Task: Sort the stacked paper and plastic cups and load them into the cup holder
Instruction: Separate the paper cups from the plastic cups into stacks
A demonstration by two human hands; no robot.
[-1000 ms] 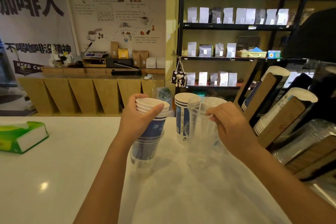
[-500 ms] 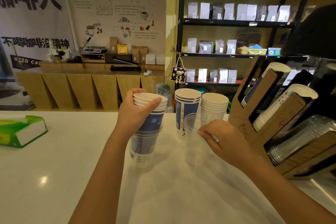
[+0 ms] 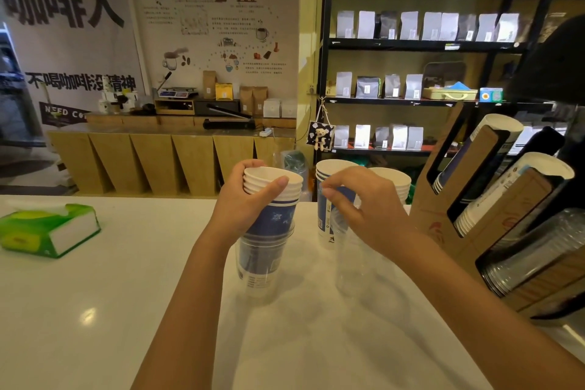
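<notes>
Left hand: the left hand (image 3: 250, 199) wraps the top of the mixed stack (image 3: 269, 231), thumb pressed across the white rims, fingers curled round the far side.
Mixed stack: blue-and-white paper cups nested inside clear plastic cups, upright, its base on the counter (image 3: 95, 310).
Right hand: the right hand (image 3: 364, 212) hangs over the clear cup (image 3: 357, 260), thumb and forefinger pinched together at or just above its rim; whether they grip the rim, I cannot tell.
Clear cup: upright on the counter, just right of the mixed stack, apart from it, hard to see against the white top.
Behind the right hand: a blue stack (image 3: 329, 199) and a white stack (image 3: 395, 184) stand on the counter, both partly hidden by the fingers.
Holder (image 3: 506, 218): cardboard, far right, slanted slots holding paper cups above and clear cups in the lowest slot; the right forearm passes in front of its base.
Tissue box (image 3: 47, 228): green, far left, well apart from the cups.
Background: shelves (image 3: 427, 44) of bags.
</notes>
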